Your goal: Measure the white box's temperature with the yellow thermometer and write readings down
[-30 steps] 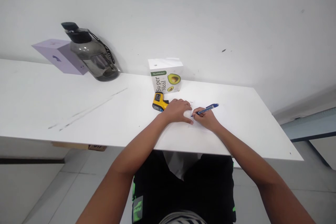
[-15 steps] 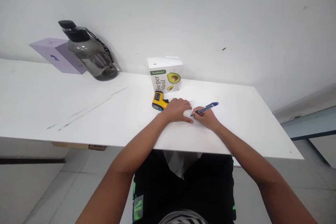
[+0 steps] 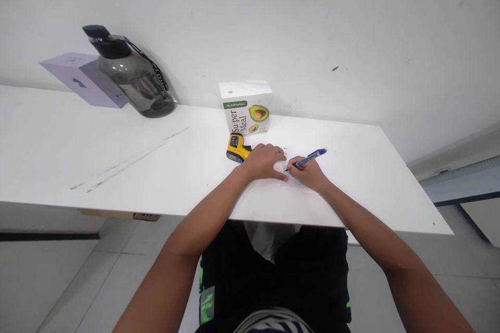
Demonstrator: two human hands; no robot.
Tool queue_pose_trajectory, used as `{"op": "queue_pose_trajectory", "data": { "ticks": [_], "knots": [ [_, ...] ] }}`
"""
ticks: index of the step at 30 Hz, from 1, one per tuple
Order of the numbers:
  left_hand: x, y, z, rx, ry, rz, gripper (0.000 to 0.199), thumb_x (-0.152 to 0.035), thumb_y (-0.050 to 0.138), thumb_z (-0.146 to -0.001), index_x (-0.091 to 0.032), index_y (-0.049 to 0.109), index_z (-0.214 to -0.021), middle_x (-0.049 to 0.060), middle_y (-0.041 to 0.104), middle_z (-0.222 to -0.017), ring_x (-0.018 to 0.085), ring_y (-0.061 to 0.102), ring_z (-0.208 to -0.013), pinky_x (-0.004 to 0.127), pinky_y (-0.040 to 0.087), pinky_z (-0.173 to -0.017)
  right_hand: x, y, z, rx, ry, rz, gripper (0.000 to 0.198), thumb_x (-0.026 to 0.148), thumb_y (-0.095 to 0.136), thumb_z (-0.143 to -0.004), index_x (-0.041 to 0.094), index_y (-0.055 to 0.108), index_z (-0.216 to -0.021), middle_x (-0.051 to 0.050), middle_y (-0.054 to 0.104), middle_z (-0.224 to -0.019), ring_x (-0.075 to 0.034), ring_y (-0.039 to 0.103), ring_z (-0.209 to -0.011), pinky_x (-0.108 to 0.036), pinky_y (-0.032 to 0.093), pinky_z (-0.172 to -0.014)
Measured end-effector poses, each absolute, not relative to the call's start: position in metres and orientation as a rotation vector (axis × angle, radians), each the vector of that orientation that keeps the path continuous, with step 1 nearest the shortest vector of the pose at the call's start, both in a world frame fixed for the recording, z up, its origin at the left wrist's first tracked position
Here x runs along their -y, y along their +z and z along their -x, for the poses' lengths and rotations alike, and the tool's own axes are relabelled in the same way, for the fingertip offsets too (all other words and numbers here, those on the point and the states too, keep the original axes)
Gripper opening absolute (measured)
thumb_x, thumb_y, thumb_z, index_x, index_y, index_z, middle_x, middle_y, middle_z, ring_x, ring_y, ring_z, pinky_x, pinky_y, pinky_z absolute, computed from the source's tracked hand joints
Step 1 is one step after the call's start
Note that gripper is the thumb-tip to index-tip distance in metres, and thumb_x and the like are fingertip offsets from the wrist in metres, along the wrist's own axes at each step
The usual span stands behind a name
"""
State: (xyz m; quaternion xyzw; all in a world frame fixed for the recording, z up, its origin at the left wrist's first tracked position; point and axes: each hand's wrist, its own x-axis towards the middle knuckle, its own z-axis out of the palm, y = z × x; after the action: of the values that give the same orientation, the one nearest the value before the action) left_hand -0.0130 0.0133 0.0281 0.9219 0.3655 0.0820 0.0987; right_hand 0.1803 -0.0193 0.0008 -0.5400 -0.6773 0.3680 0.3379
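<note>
A blue pen [image 3: 308, 158] is pinched in my right hand [image 3: 307, 173], its tip down on a white sheet of paper [image 3: 300, 187] whose edges blend into the table. Small writing shows on the paper between my hands. My left hand [image 3: 266, 162] lies on the paper's left part, thumb and fingers apart, holding nothing. Just left of it lies a yellow and black infrared thermometer [image 3: 236, 149], its handle partly hidden behind my left hand. Behind the thermometer stands a white Su-per Meal box [image 3: 246, 109] with avocado pictures.
On the left of the white table [image 3: 156, 166], a dark see-through water bottle [image 3: 138, 80] stands before a lilac box [image 3: 84, 80]. A wall [image 3: 273, 21] runs along the table's back edge. Below the front edge, a piece of cardboard [image 3: 117, 214] shows.
The pen tip has shifted very slightly along the paper. My left hand stays in place; the whole view has tilted a little.
</note>
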Motion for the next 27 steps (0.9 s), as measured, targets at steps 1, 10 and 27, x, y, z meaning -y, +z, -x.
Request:
{"op": "queue_pose_trajectory", "data": {
  "ticks": [1, 10, 27],
  "knots": [
    [-0.013, 0.028, 0.013, -1.086, 0.235, -2.723, 0.059, -0.071, 0.054, -0.073, -0.029, 0.061, -0.114, 0.001, 0.057, -0.127, 0.025, 0.050, -0.112, 0.036, 0.033, -0.090, 0.019, 0.001, -0.180, 1.767, 0.961, 1.407, 0.016, 0.034, 0.058, -0.071, 0.020, 0.063, -0.071, 0.001, 0.056, -0.058, -0.011, 0.044, -0.052, -0.025, 0.037, -0.050],
    [-0.013, 0.028, 0.012, -1.099, 0.231, -2.715, 0.058, -0.070, 0.055, -0.073, -0.029, 0.061, -0.113, 0.001, 0.057, -0.126, 0.026, 0.049, -0.113, 0.036, 0.032, -0.091, 0.021, 0.002, -0.180, 1.739, 0.936, 1.429, 0.014, 0.033, 0.058, -0.070, 0.019, 0.063, -0.072, 0.001, 0.057, -0.059, -0.011, 0.045, -0.050, -0.025, 0.037, -0.050],
    [-0.009, 0.030, 0.011, -1.080, 0.485, -2.722, 0.047, -0.061, 0.041, -0.087, -0.023, 0.065, -0.099, 0.003, 0.068, -0.100, 0.020, 0.060, -0.093, 0.035, 0.038, -0.084, 0.002, 0.008, -0.195, 1.303, 1.403, 1.171, 0.018, 0.037, 0.060, -0.070, 0.020, 0.052, -0.069, 0.006, 0.044, -0.045, -0.007, 0.027, -0.039, -0.024, 0.022, -0.043]
  ]
}}
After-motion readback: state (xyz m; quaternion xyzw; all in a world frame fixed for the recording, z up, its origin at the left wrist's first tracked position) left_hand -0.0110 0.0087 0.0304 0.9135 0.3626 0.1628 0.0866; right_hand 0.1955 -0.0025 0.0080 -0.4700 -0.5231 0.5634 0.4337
